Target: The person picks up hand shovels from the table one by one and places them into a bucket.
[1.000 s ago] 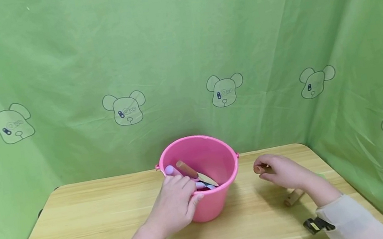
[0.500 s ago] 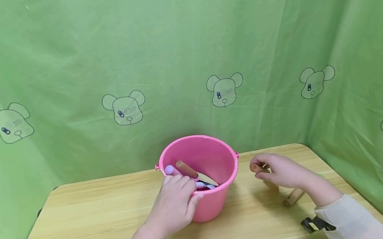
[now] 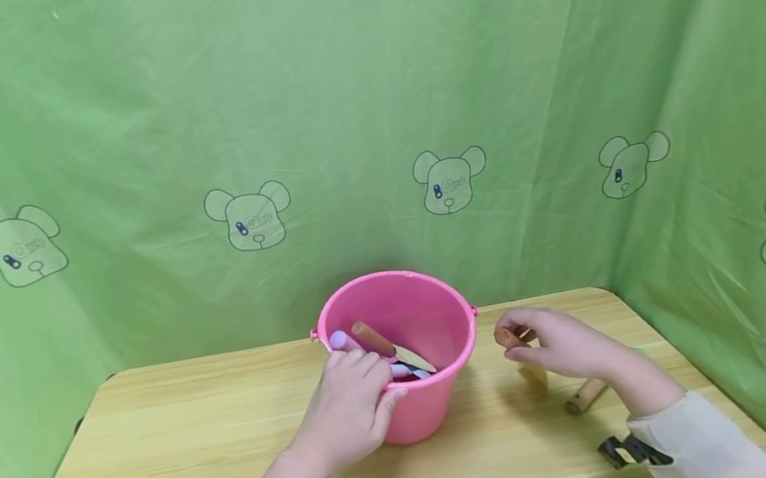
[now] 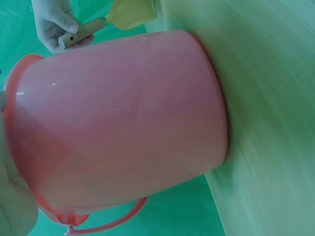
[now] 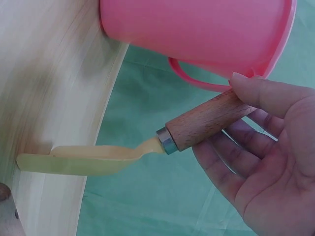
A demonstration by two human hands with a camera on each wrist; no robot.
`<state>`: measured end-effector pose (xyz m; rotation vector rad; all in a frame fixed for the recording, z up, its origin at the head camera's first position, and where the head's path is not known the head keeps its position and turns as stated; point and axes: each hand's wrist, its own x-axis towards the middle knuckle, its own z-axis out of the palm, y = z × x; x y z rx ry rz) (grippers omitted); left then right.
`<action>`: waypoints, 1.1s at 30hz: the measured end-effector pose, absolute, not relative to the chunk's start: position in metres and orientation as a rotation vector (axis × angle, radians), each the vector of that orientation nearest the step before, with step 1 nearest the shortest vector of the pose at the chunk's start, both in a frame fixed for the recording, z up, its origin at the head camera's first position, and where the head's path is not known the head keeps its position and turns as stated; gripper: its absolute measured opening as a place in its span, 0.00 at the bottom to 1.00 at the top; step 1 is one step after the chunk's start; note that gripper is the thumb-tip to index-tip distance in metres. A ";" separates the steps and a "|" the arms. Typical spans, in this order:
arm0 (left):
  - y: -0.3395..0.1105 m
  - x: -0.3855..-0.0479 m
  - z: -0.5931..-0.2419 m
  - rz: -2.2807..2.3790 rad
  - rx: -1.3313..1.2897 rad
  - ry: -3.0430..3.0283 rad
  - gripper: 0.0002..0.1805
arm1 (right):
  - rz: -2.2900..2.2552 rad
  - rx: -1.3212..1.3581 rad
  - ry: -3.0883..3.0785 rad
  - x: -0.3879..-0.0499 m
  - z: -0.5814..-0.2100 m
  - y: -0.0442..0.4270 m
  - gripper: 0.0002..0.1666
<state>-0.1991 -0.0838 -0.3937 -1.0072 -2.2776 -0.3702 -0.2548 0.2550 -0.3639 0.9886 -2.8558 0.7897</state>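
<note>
A pink bucket (image 3: 419,410) stands upright on the table, tilted slightly in no clear direction, with a brown wooden handle (image 3: 374,339), a lilac handle (image 3: 343,341) and other pieces inside. My left hand (image 3: 343,410) grips its near left rim, fingers over the edge, thumb outside. Right of the bucket, my right hand (image 3: 556,341) pinches the wooden handle of a yellow toy shovel (image 5: 98,160) between thumb and fingers. The shovel's handle (image 5: 209,119) is uppermost and its blade points down at the table. The left wrist view also shows this blade (image 4: 130,13) beyond the bucket.
Another wooden handle (image 3: 586,394) lies on the table (image 3: 185,466) under my right forearm, with a bit of green beside it. A green curtain (image 3: 329,96) with bear-head outlines surrounds the table's back and sides. The bucket's pink carrying handle (image 5: 197,83) hangs at its far side.
My right hand has moved a little left toward the bucket with the shovel, and more of the yellow blade shows below it. My left hand has stayed on the rim.
</note>
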 end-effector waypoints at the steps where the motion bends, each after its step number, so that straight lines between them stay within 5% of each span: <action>1: -0.084 -0.199 -0.394 -0.370 -1.006 -2.282 0.12 | 0.793 0.993 -2.855 -0.254 -0.363 0.254 0.10; 33: -0.084 -0.198 -0.393 -0.369 -0.997 -2.290 0.11 | 1.030 1.057 -2.827 -0.247 -0.356 0.246 0.08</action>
